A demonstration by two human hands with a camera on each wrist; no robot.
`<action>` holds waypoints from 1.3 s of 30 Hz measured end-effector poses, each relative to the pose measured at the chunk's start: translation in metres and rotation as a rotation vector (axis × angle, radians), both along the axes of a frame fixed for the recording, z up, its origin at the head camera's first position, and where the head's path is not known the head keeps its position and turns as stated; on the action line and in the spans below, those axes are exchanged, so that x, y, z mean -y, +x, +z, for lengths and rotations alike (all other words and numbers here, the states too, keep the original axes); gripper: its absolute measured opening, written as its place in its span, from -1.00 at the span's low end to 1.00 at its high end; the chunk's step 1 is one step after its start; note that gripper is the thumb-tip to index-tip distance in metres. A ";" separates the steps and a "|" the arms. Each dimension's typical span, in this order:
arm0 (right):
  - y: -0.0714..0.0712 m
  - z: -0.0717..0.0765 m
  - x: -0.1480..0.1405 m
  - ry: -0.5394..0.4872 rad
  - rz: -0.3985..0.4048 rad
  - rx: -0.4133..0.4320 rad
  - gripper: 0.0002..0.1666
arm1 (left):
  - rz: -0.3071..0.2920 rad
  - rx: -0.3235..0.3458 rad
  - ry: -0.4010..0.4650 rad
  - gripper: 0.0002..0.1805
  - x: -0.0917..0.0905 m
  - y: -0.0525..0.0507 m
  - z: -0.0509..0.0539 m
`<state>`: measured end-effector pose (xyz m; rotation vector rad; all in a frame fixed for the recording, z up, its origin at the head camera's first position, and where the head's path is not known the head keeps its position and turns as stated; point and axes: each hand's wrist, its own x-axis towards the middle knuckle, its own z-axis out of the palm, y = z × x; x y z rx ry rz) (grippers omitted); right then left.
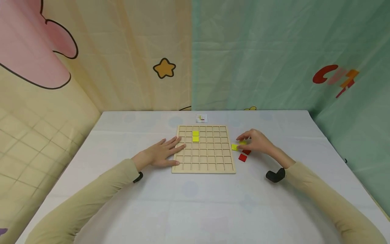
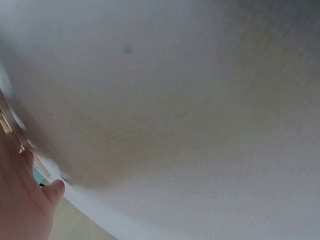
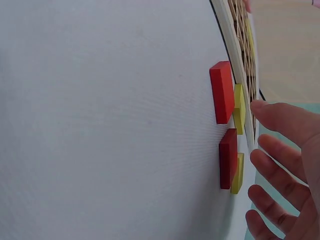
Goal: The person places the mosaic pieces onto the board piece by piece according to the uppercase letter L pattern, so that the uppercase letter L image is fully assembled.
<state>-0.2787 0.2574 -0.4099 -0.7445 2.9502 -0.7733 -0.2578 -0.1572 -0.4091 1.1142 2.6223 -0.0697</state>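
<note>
A wooden grid board [image 1: 203, 172] lies on the table, with two yellow square tiles [image 1: 195, 136] in one column near its top. My left hand [image 1: 161, 154] rests with spread, straight fingers on the board's left edge; in the left wrist view only part of the hand [image 2: 22, 200] shows. Right of the board, my right hand [image 1: 257, 141] hovers over loose tiles, fingers loosely bent. Below it are a yellow tile [image 1: 234, 147], a second yellow tile [image 1: 242, 143], a red tile [image 1: 242, 158] and another red tile [image 3: 228, 159]. The right wrist view shows nothing between thumb and fingers.
A small printed card [image 1: 201, 118] with a coloured grid pattern lies behind the board. The white-covered table [image 1: 195, 210] reaches back to patterned curtains [image 1: 243, 61]. Each wrist wears a black device [image 1: 275, 175].
</note>
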 end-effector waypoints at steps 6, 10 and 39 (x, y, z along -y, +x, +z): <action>0.001 -0.007 -0.003 -0.024 0.028 -0.022 -0.63 | -0.002 -0.009 -0.005 -0.18 0.001 0.000 -0.001; 0.002 -0.009 -0.003 -0.024 0.034 -0.032 -0.65 | 0.001 -0.001 -0.004 -0.18 0.001 0.000 -0.001; 0.006 -0.008 0.004 0.066 0.001 -0.030 -0.72 | 0.013 0.017 -0.010 -0.17 -0.001 0.000 0.002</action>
